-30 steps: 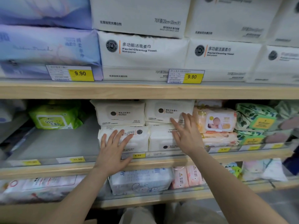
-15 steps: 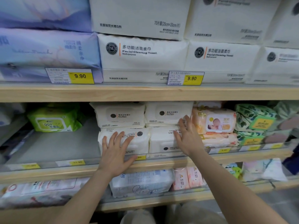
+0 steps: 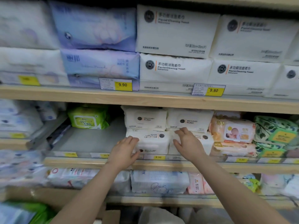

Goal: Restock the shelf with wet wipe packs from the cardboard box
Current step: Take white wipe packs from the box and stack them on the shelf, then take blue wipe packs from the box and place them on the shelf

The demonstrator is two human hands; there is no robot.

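Four white wet wipe packs stand in two stacks on the middle shelf (image 3: 80, 162). My left hand (image 3: 124, 151) holds the left end of the lower left pack (image 3: 153, 143), fingers curled over its corner and thumb under it. My right hand (image 3: 187, 143) grips the left top corner of the lower right pack (image 3: 207, 143), fingers curled at the seam between the stacks. Two upper packs (image 3: 145, 118) (image 3: 189, 121) lie on top of them. A brown cardboard flap (image 3: 111, 215) shows at the bottom edge.
A green wipe pack (image 3: 88, 118) sits far back to the left, with bare grey shelf floor (image 3: 87, 139) in front of it. Pink baby wipe packs (image 3: 233, 130) crowd the right side. Large towel packs (image 3: 174, 68) fill the shelf above.
Both hands went from lying flat on the pack fronts to curled grips. The right hand slid left to the seam between the stacks. My view shifted left and closer.
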